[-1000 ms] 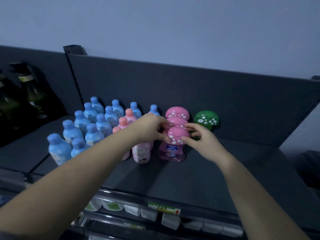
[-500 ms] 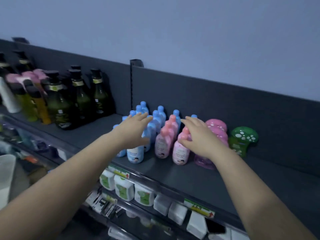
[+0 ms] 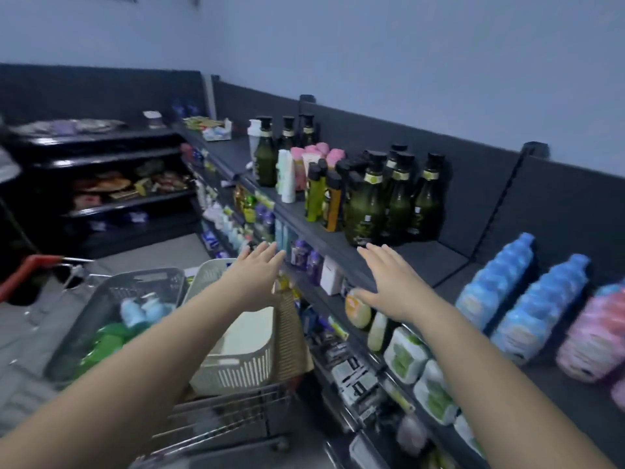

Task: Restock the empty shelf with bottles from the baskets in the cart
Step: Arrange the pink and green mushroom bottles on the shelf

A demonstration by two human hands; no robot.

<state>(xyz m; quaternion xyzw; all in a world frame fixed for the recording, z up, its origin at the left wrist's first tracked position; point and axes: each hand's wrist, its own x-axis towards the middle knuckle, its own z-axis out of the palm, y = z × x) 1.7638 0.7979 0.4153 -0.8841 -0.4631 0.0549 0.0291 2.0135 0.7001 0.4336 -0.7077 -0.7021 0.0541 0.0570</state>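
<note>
The left hand [image 3: 260,277] is hovering flat above the cream slatted plastic basket [image 3: 243,370], fingers stretched out and gripping nothing. The right hand [image 3: 389,284] is hovering in front of the dark grey metal shelf [image 3: 436,265], palm down, fingers spread, also empty. By my reading, the 2 hands are being held open because a fresh pick-up is coming. The person is facing the wire shopping cart [image 3: 220,421], where stock is waiting.

The cream basket is looking empty inside, so the likely source is the grey plastic basket [image 3: 145,275] beside it. That one is holding round green bottles [image 3: 105,340] and pale blue bottles [image 3: 142,309].

At the right of the shelf, 2 rows of light blue bottles [image 3: 500,289] and a row of pink bottles [image 3: 598,333] are standing front to back. They are packed tight, probably so each kind is facing the aisle, though motion blur is smearing them. Tall dark green bottles [image 3: 365,204] are standing further left. A bare stretch of shelf is lying between the 2 groups, probably the gap being filled.
</note>
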